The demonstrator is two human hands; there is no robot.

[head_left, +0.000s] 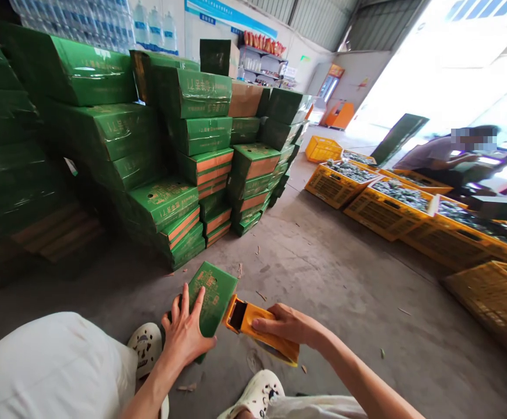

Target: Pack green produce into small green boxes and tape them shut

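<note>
A small green carton (pixel 214 291) with gold print is near the floor between my feet. My left hand (pixel 185 331) lies across its left side, fingers spread on the top and thumb by the near edge. In my right hand (pixel 286 323) is an orange tape dispenser (pixel 247 320), gripped by its body from above. The dispenser's front end meets the carton's right edge; whether it touches is hard to tell. Its underside and the tape roll are mostly hidden.
Stacked green cartons (pixel 161 203) stand ahead and left. Yellow crates (pixel 384 218) of small dark green produce line the right, with a seated person (pixel 432 152) behind them. My pale clogs (pixel 260 394) flank the carton on the concrete floor (pixel 349 302), where scraps lie.
</note>
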